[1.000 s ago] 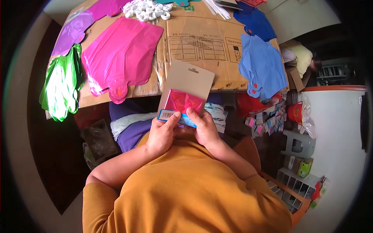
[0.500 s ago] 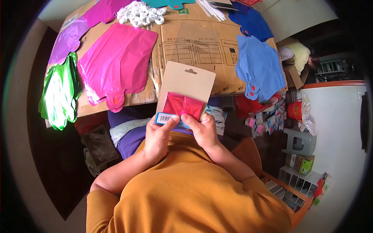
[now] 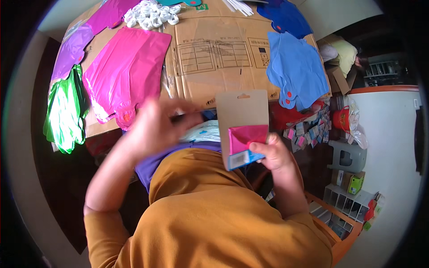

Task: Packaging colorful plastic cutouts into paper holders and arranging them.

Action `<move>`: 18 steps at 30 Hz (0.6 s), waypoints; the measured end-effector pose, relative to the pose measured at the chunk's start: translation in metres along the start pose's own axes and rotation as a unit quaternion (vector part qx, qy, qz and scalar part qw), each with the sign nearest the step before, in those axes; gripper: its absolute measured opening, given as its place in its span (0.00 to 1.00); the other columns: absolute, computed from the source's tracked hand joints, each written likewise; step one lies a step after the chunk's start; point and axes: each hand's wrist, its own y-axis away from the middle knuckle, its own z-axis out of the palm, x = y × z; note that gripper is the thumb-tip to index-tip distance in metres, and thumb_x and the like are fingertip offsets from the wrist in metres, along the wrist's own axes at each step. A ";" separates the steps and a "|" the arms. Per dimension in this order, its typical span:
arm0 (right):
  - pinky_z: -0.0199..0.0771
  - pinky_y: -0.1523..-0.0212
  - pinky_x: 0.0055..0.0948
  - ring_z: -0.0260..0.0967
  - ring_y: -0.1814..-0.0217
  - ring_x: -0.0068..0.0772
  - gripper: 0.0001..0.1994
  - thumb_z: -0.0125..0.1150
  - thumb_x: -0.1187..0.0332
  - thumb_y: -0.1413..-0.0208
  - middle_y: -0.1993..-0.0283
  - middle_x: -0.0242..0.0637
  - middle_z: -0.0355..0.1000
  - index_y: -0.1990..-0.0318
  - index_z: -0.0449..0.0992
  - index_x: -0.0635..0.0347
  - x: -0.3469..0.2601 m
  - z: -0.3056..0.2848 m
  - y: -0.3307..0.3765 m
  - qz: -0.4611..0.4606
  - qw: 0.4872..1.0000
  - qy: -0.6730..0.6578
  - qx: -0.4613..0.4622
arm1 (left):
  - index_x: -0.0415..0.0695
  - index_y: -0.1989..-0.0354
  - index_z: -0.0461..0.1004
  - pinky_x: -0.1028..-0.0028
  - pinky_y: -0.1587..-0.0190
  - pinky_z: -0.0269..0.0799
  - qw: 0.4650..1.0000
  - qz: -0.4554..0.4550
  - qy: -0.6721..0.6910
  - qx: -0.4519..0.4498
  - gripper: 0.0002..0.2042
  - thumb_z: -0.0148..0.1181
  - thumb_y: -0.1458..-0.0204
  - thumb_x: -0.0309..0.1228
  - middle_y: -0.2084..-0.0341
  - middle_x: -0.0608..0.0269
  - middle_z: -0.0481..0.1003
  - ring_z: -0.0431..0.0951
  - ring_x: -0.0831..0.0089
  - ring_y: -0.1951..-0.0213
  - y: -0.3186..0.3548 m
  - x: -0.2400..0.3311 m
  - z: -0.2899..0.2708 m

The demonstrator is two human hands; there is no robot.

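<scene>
My right hand [image 3: 271, 154] grips the lower right side of a tan hang-hole backing card [image 3: 242, 108], its thumb on the front. A folded shiny pink foil piece [image 3: 241, 135] lies against the card, above a blue strip with a barcode label [image 3: 243, 159]. Away from the card, my left hand [image 3: 156, 127] is raised near the table's front edge and smeared by motion, so its fingers do not show clearly. The closest thing to it is a flat pink foil balloon [image 3: 127, 67] on the table. Behind it, pale packets [image 3: 201, 132] rest on my purple-covered lap.
Cardboard [image 3: 210, 85] covers the table. Purple foil [image 3: 77, 48], green foil [image 3: 67, 114], white ribbon coils [image 3: 152, 15], light blue foil [image 3: 298, 69] and dark blue foil [image 3: 286, 20] lie around it. At right are a grey stool [image 3: 348, 156] and another person in yellow [image 3: 344, 58].
My left hand has let go of the card and moved up and left. My right hand has carried the card to the right and slightly down.
</scene>
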 end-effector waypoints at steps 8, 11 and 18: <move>0.60 0.81 0.14 0.67 0.77 0.13 0.12 0.70 0.68 0.49 0.70 0.28 0.76 0.59 0.79 0.61 -0.034 0.010 -0.047 0.146 0.983 0.007 -0.114 | 0.38 0.60 0.76 0.63 0.54 0.77 0.906 0.320 -0.276 -0.013 0.11 0.65 0.53 0.26 0.55 0.51 0.76 0.78 0.54 0.55 -0.127 -0.049 -0.038; 0.59 0.82 0.14 0.66 0.78 0.13 0.09 0.69 0.69 0.49 0.70 0.27 0.75 0.61 0.79 0.60 -0.034 0.013 -0.062 0.178 0.978 -0.025 -0.102 | 0.37 0.63 0.76 0.63 0.59 0.79 0.887 0.319 -0.332 -0.021 0.10 0.64 0.53 0.26 0.60 0.52 0.78 0.80 0.55 0.60 -0.134 -0.052 -0.034; 0.60 0.82 0.15 0.65 0.78 0.13 0.08 0.69 0.67 0.48 0.71 0.26 0.75 0.62 0.79 0.59 -0.041 0.007 -0.062 0.148 0.984 -0.016 -0.099 | 0.41 0.72 0.74 0.63 0.67 0.77 0.879 0.341 -0.331 0.038 0.05 0.61 0.53 0.28 0.71 0.58 0.76 0.79 0.58 0.70 -0.121 -0.046 -0.020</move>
